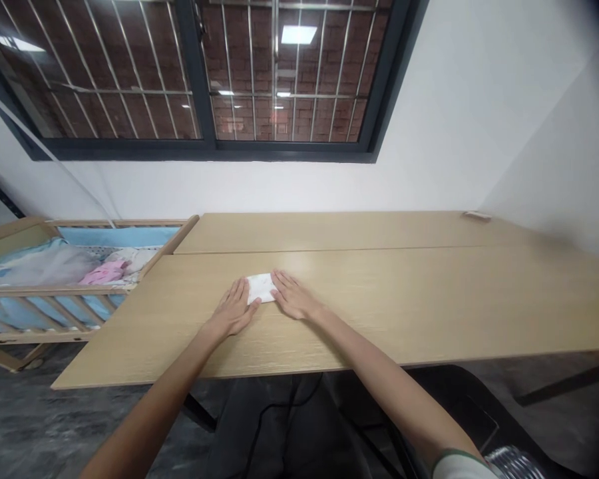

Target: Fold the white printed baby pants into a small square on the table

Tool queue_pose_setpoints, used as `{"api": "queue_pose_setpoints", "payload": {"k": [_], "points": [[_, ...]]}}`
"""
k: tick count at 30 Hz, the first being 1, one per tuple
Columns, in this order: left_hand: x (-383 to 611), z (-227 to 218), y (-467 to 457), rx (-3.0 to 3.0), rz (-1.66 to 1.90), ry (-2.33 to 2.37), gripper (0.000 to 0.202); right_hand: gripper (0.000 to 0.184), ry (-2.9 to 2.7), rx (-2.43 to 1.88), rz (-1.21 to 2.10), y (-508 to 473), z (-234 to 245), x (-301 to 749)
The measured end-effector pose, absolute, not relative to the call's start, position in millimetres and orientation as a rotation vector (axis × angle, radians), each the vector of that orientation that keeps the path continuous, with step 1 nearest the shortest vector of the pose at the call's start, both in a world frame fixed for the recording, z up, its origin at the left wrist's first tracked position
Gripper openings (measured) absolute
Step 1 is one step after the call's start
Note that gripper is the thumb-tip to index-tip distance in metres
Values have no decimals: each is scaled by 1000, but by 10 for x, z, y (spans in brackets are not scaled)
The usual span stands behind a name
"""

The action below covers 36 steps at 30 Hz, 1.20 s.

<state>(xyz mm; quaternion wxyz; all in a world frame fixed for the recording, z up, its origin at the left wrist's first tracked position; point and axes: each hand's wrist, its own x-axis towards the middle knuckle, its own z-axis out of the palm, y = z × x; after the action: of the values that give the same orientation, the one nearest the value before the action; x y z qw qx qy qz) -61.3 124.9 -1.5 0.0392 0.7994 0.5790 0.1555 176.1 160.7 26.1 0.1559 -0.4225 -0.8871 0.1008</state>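
Note:
A small white folded piece, like a tissue or cloth (261,288), lies flat on the light wooden table (379,293). My left hand (233,307) rests flat at its left edge, fingers stretched forward and thumb toward the piece. At its right edge lies my right hand (292,296), also flat, the fingers pointing left and away from me. Both hands touch the white piece or its edges; whether fingertips cover part of it I cannot tell exactly.
A second tabletop (329,231) adjoins behind, against the wall. To the left stands a wooden crib (54,291) with blue lining and bedding. A small white object (477,215) sits at the far right. Below are a black chair (459,406) and a dark cable (264,416).

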Motion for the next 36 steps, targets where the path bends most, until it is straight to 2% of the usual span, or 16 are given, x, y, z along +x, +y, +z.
{"api": "queue_pose_setpoints", "payload": {"k": [5, 10, 13, 18, 24, 29, 32, 36], "points": [[-650, 119, 1149, 2648, 548, 1640, 72, 77, -2457, -1118, 338, 1595, 390, 1950], [-568, 244, 1212, 2575, 450, 1640, 67, 73, -2497, -1011, 359, 1586, 475, 1940], [-534, 272, 1297, 2504, 476, 1672, 65, 67, -2518, -1012, 334, 1655, 403, 1885], [-513, 370, 1405, 2443, 575, 1710, 44, 52, -2445, -1017, 264, 1778, 343, 1771], [-610, 636, 1291, 2318, 808, 1753, 28, 44, -2114, -1080, 436, 1804, 631, 1681], [-671, 634, 842, 1999, 1115, 1619, 42, 51, -1909, -861, 924, 1863, 922, 1630], [-582, 496, 605, 1719, 1260, 1610, 53, 54, -1935, -910, 1063, 1946, 938, 1546], [-419, 341, 555, 1811, 965, 1930, 47, 50, -2014, -1095, 1005, 2085, 757, 1396]]}}
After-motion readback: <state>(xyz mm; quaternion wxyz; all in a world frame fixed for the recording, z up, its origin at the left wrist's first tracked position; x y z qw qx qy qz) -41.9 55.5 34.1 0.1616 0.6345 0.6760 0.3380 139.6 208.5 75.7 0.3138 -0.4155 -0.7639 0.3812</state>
